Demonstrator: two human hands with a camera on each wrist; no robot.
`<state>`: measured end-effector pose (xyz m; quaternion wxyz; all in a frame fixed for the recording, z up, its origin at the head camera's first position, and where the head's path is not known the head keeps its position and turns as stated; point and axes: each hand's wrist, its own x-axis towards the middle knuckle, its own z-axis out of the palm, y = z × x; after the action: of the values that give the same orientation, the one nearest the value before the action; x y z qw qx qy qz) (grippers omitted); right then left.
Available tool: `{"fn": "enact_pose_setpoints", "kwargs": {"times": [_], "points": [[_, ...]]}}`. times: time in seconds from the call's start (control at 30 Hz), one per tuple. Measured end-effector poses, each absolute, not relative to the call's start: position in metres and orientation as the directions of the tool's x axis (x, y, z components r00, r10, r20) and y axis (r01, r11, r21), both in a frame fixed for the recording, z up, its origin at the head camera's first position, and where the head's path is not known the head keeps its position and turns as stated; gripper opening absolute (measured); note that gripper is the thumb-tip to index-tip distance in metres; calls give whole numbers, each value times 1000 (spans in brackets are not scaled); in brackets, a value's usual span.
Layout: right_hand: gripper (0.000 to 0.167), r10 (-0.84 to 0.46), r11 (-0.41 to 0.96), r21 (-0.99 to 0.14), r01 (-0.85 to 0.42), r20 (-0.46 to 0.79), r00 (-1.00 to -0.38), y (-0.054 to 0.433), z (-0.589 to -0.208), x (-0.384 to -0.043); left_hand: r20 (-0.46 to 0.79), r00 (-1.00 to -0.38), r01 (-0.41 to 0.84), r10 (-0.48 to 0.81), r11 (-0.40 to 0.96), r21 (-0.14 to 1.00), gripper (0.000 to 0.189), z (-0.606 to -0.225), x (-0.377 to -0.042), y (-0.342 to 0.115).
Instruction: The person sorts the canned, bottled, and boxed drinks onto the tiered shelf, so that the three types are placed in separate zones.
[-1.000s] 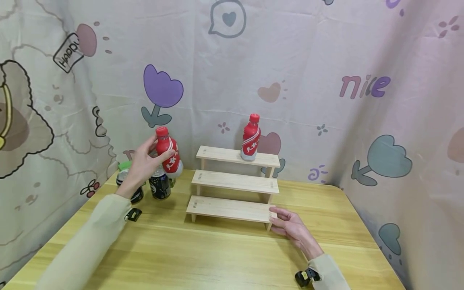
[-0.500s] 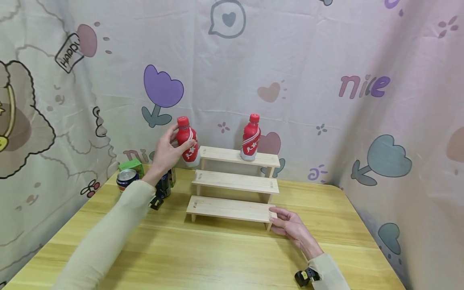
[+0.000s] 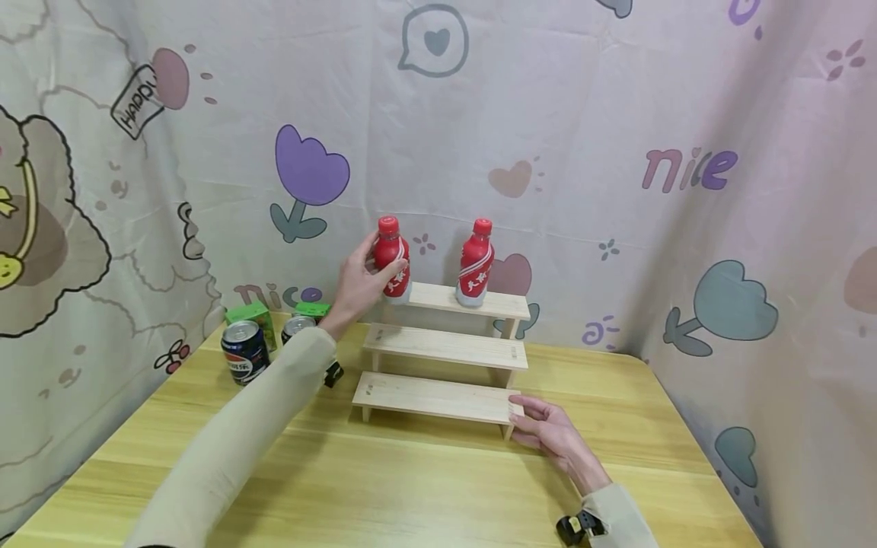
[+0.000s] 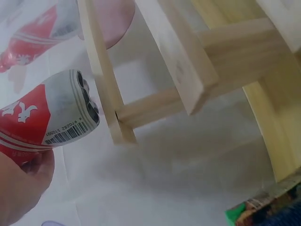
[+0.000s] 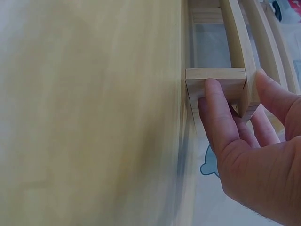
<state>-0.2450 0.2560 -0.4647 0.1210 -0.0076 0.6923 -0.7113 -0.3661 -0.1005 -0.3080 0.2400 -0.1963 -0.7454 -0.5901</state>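
Apparently, the step in hand is standing a red bottle (image 3: 391,250) on the top board (image 3: 438,295) of the three-tiered wooden rack (image 3: 441,345). The left hand (image 3: 359,283) grips that bottle around its body, thumb across the front, and holds it roughly upright at the left end of the top board. The left wrist view seems to show a narrow gap between base and wood, so it is probably not yet set down. A second red bottle (image 3: 476,262) stands on the same board, right of its middle, well apart from the first. The right hand (image 3: 551,434) pinches the right end of the lowest board (image 3: 438,396), likely steadying the rack on the table (image 3: 411,479). Toward the table's back left corner stand a dark blue can (image 3: 245,352), another can (image 3: 298,327) partly hidden by the left sleeve (image 3: 260,415), and a green box (image 3: 250,313). The next move seems to call for lowering the bottle until its base sits flat, inside the board's left edge, before the fingers loosen.
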Motion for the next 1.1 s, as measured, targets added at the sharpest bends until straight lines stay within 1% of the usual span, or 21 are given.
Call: {"fn": "enact_pose_setpoints", "kwargs": {"times": [0.1, 0.33, 0.5, 0.77, 0.93, 1.1], "points": [[57, -181, -15, -986, 164, -159, -971, 256, -465, -245, 564, -825, 555, 23, 217, 803, 74, -306, -372, -92], [56, -166, -9, -986, 166, -162, -973, 256, -464, -244, 562, -826, 554, 45, 250, 794, 74, -302, -380, -73], [56, -166, -12, -985, 170, -166, -972, 256, -464, -244, 535, -842, 531, 62, 263, 805, 73, -300, -384, -62], [56, -161, -15, -984, 178, -173, -972, 253, -464, -243, 470, -873, 486, 128, 284, 826, 74, -299, -390, -53], [57, -159, -11, -984, 179, -175, -972, 254, -463, -243, 429, -893, 451, 140, 298, 841, 74, -296, -394, -51], [57, -164, 6, -986, 167, -166, -972, 255, -463, -242, 416, -898, 440, 143, 314, 841, 74, -294, -397, -50]]}}
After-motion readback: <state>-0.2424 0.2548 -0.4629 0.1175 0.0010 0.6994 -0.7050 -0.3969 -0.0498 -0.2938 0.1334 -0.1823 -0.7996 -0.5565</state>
